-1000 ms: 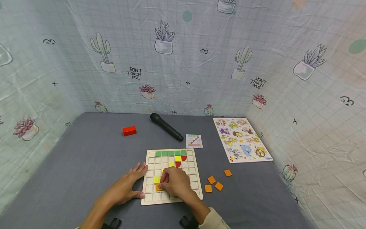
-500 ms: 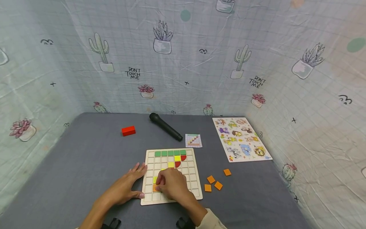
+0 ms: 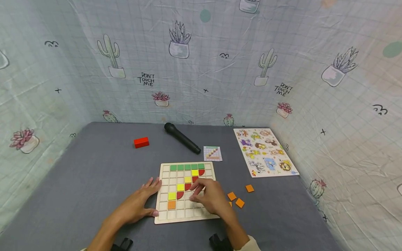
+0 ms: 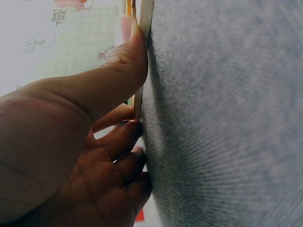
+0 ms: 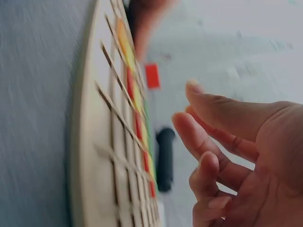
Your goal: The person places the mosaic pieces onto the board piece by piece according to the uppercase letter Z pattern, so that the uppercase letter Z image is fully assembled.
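A wooden grid board lies on the grey table. My left hand rests at its left edge, fingers extended and thumb on the near left corner; in the left wrist view the thumb lies against the board's side. Above the board's right half is my right hand, fingers loosely bent, nothing between them in the right wrist view. An orange square tile sits in a cell below a yellow tile. Yellow squares and red quarter-round tiles climb diagonally to a row of green tiles.
Several loose orange tiles lie right of the board, one partly hidden by my right hand. Behind the board are a small pattern card, a black microphone and a red block. An animal picture board lies at the far right.
My right hand has let go of the orange tile, which stays in its cell, and has moved right across the board. The left hand stays in place.
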Tool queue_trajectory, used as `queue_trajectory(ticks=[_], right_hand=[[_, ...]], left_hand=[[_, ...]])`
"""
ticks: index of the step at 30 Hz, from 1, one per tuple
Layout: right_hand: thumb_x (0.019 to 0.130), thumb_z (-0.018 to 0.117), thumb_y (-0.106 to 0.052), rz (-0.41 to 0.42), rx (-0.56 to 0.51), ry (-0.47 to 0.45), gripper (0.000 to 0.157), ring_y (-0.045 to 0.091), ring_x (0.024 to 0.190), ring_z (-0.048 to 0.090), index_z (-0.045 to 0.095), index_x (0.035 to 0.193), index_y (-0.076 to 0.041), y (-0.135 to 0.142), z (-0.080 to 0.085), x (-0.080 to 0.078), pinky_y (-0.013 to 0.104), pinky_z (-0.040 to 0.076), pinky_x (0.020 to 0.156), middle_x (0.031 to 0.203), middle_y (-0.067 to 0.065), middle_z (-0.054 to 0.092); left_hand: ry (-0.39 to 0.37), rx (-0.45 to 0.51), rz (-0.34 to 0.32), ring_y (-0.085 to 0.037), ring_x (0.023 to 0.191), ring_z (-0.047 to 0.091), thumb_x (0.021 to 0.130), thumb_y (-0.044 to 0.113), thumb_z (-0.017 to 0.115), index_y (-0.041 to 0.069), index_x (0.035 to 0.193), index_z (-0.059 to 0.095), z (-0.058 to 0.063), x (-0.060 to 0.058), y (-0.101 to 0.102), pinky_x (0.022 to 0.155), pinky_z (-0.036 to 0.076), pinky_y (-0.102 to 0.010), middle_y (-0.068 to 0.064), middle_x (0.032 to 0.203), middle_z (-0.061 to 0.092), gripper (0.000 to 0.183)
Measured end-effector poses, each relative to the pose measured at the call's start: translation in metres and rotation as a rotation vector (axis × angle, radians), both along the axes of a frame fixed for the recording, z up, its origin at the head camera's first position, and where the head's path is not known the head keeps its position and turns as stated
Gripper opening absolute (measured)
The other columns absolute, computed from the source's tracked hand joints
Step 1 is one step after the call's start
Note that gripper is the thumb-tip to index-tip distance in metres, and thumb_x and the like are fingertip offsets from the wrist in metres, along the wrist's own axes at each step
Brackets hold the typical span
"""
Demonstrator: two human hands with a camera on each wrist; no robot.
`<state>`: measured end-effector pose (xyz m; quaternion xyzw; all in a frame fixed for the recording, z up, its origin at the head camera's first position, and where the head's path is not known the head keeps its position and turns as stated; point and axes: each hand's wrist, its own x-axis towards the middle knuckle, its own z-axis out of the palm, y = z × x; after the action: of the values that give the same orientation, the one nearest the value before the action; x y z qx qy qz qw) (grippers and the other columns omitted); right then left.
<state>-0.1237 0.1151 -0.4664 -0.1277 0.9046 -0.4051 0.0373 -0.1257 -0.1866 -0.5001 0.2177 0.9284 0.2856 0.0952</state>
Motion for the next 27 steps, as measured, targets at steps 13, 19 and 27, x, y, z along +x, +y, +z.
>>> queue_trajectory(ticks=[13,19,27], right_hand=[[0.084,0.090,-0.012,-0.212,-0.048,-0.035,0.025,0.017,0.062,0.052,0.079,0.107,-0.014,0.089,0.001,0.006,0.026,0.044,0.054,0.089,-0.002,0.074],[0.081,0.092,-0.012,-0.283,0.016,-0.052,0.027,0.015,0.063,0.052,0.080,0.105,-0.015,0.110,-0.008,0.011,0.025,0.044,0.055,0.095,0.000,0.075],[0.080,0.093,-0.009,-0.310,0.179,-0.015,0.029,0.012,0.071,0.053,0.081,0.104,-0.018,0.114,-0.020,0.015,0.026,0.044,0.064,0.090,-0.004,0.070]], left_hand=[[-0.009,-0.010,0.001,-0.046,0.163,0.020,0.076,0.036,0.093,0.005,0.165,0.037,0.002,-0.001,-0.002,0.130,0.023,-0.067,-0.016,0.175,0.030,0.109],[-0.024,-0.010,0.010,-0.045,0.164,0.019,0.077,0.034,0.093,0.005,0.165,0.036,0.003,-0.001,-0.001,0.130,0.022,-0.067,-0.015,0.175,0.029,0.109],[-0.040,-0.003,0.020,-0.045,0.164,0.018,0.076,0.032,0.094,0.006,0.165,0.036,0.004,0.000,0.000,0.131,0.020,-0.067,-0.015,0.175,0.029,0.109]])
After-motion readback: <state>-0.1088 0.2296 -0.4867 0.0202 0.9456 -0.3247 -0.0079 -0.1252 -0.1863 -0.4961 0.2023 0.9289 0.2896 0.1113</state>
